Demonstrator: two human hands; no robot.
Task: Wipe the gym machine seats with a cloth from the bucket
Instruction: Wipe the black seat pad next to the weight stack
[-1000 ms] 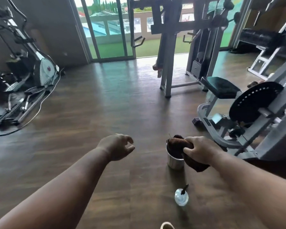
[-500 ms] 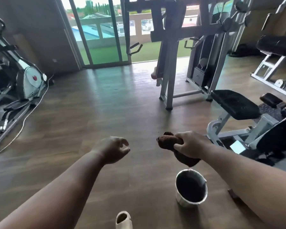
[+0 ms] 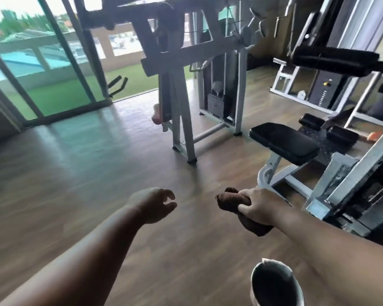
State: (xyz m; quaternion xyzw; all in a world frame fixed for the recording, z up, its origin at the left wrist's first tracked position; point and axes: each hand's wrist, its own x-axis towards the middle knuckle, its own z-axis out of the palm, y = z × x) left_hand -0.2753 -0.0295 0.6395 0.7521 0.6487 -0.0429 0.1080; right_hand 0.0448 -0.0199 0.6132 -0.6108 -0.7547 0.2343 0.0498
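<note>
1. Nearest us, at the bottom edge, stands the metal bucket (image 3: pixel 275 286), partly hidden by our right forearm; its inside looks dark, and we cannot tell whether it holds water.

2. Our right hand (image 3: pixel 260 205) is out over the wooden floor (image 3: pixel 75 184) with its fingers curled tight round the brown cloth (image 3: pixel 231 198). One bunched end sticks out toward the left, and the rest hangs below the palm.

3. Our left hand (image 3: pixel 153 203) is level with it and well apart, holding nothing, its fingers loosely curled with a gap between thumb and forefinger.

4. Beyond the cloth, to the right, is the black padded seat (image 3: pixel 284 143) on its white frame (the nearest surface to wipe, we judge), not yet touched.

5. The step in hand, as we read it, is carrying the cloth to that seat. To do it well we should shake the wad open so a flat face meets the pad, using the free left hand to spread it. If it drips, we wring it over the bucket first.

6. We would then wipe in overlapping strokes from the far edge toward us, taking in the side edges too.

7. Farther off stand the grey-framed machine (image 3: pixel 181 89), the black roller pad (image 3: pixel 332 60) and the glass doors (image 3: pixel 42 69).
</note>
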